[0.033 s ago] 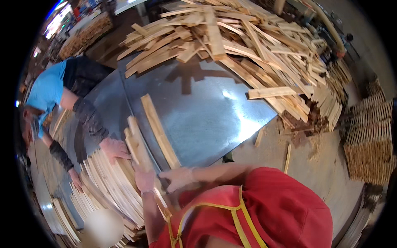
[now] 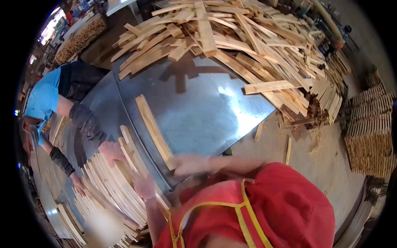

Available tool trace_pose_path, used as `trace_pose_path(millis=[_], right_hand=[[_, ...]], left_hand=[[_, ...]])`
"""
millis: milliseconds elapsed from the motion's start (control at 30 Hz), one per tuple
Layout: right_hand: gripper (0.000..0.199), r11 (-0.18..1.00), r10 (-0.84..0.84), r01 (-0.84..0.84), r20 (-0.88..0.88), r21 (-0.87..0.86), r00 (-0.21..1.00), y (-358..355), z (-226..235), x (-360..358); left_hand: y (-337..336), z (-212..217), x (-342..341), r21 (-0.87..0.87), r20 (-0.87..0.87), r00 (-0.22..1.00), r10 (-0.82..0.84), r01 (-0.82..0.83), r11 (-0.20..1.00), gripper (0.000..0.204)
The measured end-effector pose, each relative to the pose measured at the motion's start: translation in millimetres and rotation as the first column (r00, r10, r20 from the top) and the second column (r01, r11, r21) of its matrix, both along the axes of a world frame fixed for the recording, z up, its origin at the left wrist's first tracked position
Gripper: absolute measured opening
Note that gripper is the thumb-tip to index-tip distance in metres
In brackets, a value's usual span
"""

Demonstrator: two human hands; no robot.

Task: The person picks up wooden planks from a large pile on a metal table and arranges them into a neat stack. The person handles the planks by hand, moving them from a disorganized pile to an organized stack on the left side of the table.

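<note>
The right hand grips the near end of a slat lying on the metal counter. The left hand rests on stacked slats; its grip is unclear.

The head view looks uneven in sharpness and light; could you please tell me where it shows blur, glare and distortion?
In the head view, the right hand is smeared by motion blur at the end of a wooden slat; the left hand is sharper, on the stacked slats. The metal table shows a bright glare patch, and shadows under the heap of slats. Fisheye bends edges near the dark rim.
</note>
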State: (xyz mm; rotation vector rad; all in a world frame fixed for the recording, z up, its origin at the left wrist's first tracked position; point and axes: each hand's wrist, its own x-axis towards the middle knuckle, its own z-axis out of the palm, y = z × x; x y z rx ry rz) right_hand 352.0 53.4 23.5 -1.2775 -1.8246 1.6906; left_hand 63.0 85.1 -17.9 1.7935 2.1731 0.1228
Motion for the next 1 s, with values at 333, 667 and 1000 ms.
trace_pose_path(millis=[333, 667, 1000], right_hand=[[0.062, 0.904, -0.402, 0.094, 0.905, 0.416, -0.143, -50, -33, 522], [0.082, 0.978, -0.211, 0.182, 0.491, 0.106, 0.845, 23, 12, 366], [0.085, 0.918, -0.386, 0.311, 0.381, 0.245, 0.840, 118, -37, 21]], left_hand=[[8, -5, 22, -0.009, -0.099, 0.979, 0.177, -0.178, 0.984, 0.071], [7, 30, 129, 0.011, -0.028, 0.960, 0.280, -0.279, 0.960, 0.080], [13, 5, 179, -0.021, 0.291, 0.950, -0.112, 0.123, 0.992, 0.072]])
